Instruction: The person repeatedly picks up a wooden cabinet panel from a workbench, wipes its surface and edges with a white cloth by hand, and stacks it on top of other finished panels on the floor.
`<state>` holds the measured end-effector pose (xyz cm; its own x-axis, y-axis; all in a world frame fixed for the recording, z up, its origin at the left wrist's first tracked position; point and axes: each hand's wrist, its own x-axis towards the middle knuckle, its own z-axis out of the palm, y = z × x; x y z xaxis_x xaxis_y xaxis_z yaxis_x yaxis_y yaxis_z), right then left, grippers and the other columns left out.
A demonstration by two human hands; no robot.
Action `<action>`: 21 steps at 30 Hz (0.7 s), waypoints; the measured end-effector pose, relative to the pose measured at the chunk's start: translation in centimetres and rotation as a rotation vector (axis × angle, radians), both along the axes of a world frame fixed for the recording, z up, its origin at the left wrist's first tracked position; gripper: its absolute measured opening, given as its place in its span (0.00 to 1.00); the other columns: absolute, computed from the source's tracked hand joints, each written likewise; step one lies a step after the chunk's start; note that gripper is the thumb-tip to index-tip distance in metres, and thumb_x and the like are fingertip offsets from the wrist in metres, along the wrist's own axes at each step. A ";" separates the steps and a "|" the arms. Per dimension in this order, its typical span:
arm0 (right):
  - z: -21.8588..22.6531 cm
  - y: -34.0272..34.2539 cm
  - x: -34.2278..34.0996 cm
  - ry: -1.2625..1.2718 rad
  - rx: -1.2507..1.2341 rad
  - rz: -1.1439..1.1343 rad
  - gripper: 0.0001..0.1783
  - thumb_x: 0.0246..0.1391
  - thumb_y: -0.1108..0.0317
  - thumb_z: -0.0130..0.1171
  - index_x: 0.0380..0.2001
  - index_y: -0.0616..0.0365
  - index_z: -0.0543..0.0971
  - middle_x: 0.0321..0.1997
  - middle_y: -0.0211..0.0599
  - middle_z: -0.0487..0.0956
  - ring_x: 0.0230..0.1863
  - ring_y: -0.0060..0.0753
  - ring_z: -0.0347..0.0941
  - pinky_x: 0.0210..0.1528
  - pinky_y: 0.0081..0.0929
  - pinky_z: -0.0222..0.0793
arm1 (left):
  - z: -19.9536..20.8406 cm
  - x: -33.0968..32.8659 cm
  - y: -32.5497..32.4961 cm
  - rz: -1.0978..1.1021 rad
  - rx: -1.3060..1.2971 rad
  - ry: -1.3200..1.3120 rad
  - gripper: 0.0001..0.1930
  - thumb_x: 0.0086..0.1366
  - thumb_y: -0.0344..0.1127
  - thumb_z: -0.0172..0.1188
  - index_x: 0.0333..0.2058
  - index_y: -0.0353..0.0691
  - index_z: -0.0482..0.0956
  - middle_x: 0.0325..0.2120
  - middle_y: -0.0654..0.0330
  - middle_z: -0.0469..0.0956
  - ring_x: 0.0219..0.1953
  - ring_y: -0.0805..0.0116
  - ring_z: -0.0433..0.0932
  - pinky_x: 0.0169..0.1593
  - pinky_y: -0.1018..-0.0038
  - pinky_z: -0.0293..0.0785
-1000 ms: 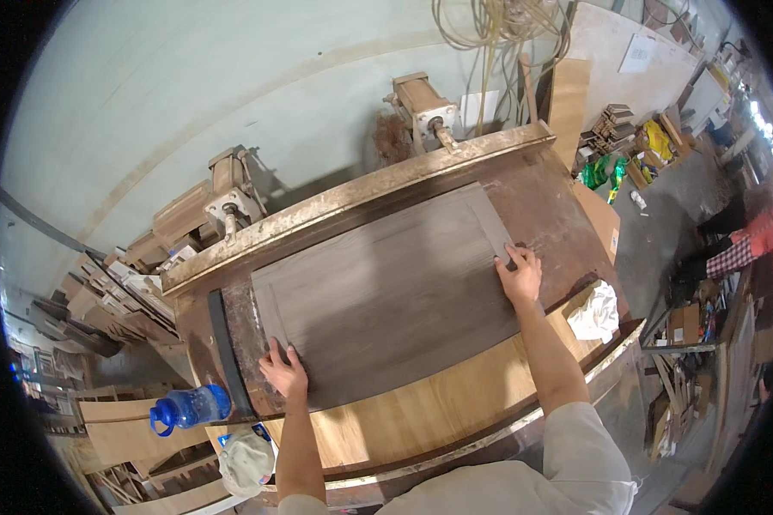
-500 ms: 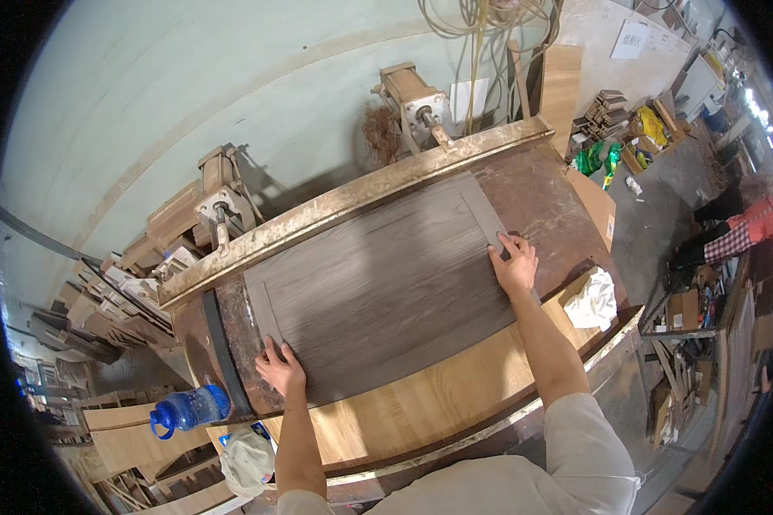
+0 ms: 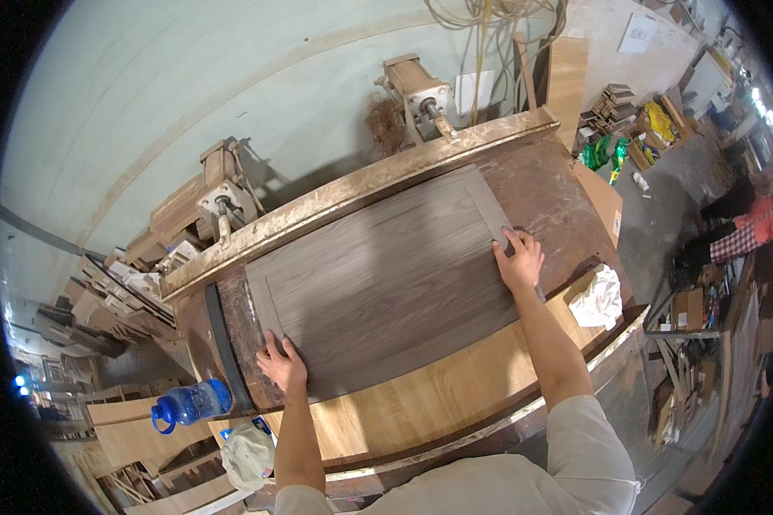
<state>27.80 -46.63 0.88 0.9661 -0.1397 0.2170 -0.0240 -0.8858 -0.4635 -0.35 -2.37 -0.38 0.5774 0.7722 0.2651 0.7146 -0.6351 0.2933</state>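
A grey wood-grain cabinet door panel [image 3: 378,270] with a framed border lies flat on the brown bench top [image 3: 537,184]. Its far long side runs along a worn metal rail [image 3: 352,202]. My left hand [image 3: 283,365] grips the panel's left end near the front corner, fingertips over the frame strip. At the opposite end my right hand [image 3: 520,260] has its fingers bent over the right frame strip. The undersides of both grips are hidden. A light wood-grain board [image 3: 429,403] shows along the panel's near side.
Two pneumatic cylinders [image 3: 416,90] stand behind the rail. A black strip [image 3: 225,348] crosses the bench's left part, by a blue water bottle [image 3: 193,403] and a pale cap [image 3: 247,455]. A crumpled white cloth [image 3: 597,299] lies right. Another person [image 3: 747,232] is at far right.
The whole view has shifted slightly. Both hands keep their places on the panel, and the panel shows no clear movement against the rail.
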 end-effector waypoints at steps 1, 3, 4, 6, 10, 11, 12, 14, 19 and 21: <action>-0.1 0.0 0.0 0.004 -0.001 0.015 0.23 0.50 0.52 0.67 0.51 0.36 0.81 0.55 0.29 0.75 0.59 0.38 0.67 0.61 0.41 0.59 | 0.0 0.0 0.0 0.015 -0.001 0.004 0.25 0.67 0.46 0.57 0.61 0.48 0.72 0.45 0.47 0.68 0.50 0.47 0.67 0.54 0.53 0.64; -0.6 0.2 0.0 -0.014 -0.019 0.026 0.23 0.50 0.52 0.67 0.51 0.36 0.81 0.55 0.30 0.75 0.59 0.39 0.67 0.61 0.42 0.59 | 0.2 -0.5 0.2 0.008 0.012 0.017 0.25 0.66 0.46 0.58 0.60 0.48 0.73 0.46 0.46 0.69 0.49 0.46 0.67 0.54 0.52 0.64; -0.8 0.1 0.1 -0.013 -0.030 0.019 0.23 0.49 0.53 0.67 0.51 0.36 0.81 0.55 0.31 0.75 0.58 0.42 0.67 0.61 0.44 0.59 | -0.1 -0.5 0.5 -0.015 0.050 -0.001 0.25 0.65 0.46 0.59 0.59 0.47 0.73 0.47 0.46 0.70 0.50 0.46 0.68 0.54 0.51 0.64; -0.5 0.0 0.0 -0.033 -0.051 0.026 0.23 0.50 0.54 0.67 0.51 0.36 0.80 0.55 0.32 0.75 0.59 0.44 0.67 0.61 0.45 0.60 | -0.2 -0.2 0.4 0.006 0.016 0.007 0.25 0.65 0.46 0.58 0.60 0.48 0.73 0.47 0.45 0.69 0.51 0.45 0.67 0.55 0.51 0.64; -0.2 0.1 -0.1 0.011 -0.066 0.039 0.25 0.51 0.55 0.67 0.54 0.36 0.78 0.58 0.32 0.74 0.60 0.45 0.67 0.62 0.47 0.59 | 0.3 0.3 0.1 0.021 -0.025 0.000 0.25 0.66 0.47 0.57 0.60 0.48 0.72 0.46 0.46 0.69 0.52 0.45 0.67 0.57 0.51 0.62; 0.0 0.2 -0.1 0.024 -0.074 0.010 0.26 0.51 0.55 0.66 0.55 0.35 0.77 0.58 0.31 0.74 0.60 0.45 0.66 0.62 0.48 0.59 | 0.4 0.2 0.1 0.048 -0.021 0.004 0.25 0.66 0.47 0.57 0.60 0.48 0.72 0.46 0.46 0.69 0.52 0.45 0.67 0.57 0.51 0.62; 0.1 0.3 -0.1 0.027 -0.070 0.033 0.26 0.51 0.55 0.66 0.55 0.35 0.77 0.58 0.31 0.74 0.60 0.45 0.66 0.62 0.48 0.59 | 0.5 0.2 0.2 0.037 -0.033 0.001 0.25 0.66 0.47 0.57 0.60 0.48 0.72 0.46 0.47 0.69 0.52 0.46 0.67 0.57 0.51 0.62; 0.3 0.5 0.1 0.085 -0.051 0.021 0.28 0.51 0.54 0.66 0.57 0.38 0.75 0.60 0.34 0.73 0.62 0.47 0.64 0.64 0.51 0.57 | 0.5 0.0 0.4 0.015 -0.043 0.001 0.25 0.67 0.46 0.57 0.61 0.48 0.71 0.46 0.49 0.69 0.53 0.47 0.66 0.57 0.51 0.62; 0.1 -0.3 2.8 0.266 -0.046 -0.081 0.36 0.46 0.49 0.68 0.60 0.42 0.73 0.65 0.39 0.68 0.66 0.50 0.59 0.66 0.56 0.53 | 0.7 1.0 0.7 0.024 -0.098 0.015 0.28 0.64 0.46 0.59 0.62 0.48 0.69 0.49 0.48 0.69 0.55 0.46 0.65 0.60 0.51 0.60; 0.6 0.1 3.6 0.355 -0.032 -0.092 0.39 0.45 0.47 0.69 0.61 0.44 0.72 0.66 0.40 0.66 0.68 0.51 0.57 0.67 0.57 0.52 | 0.5 1.4 1.6 0.026 -0.151 -0.014 0.28 0.63 0.47 0.60 0.61 0.47 0.70 0.52 0.47 0.70 0.57 0.44 0.65 0.62 0.52 0.58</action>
<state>31.44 -46.54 1.53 0.9659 -0.2277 -0.1235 -0.2581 -0.8865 -0.3841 1.07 -0.80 0.10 0.5536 0.8187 0.1523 0.7257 -0.5640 0.3941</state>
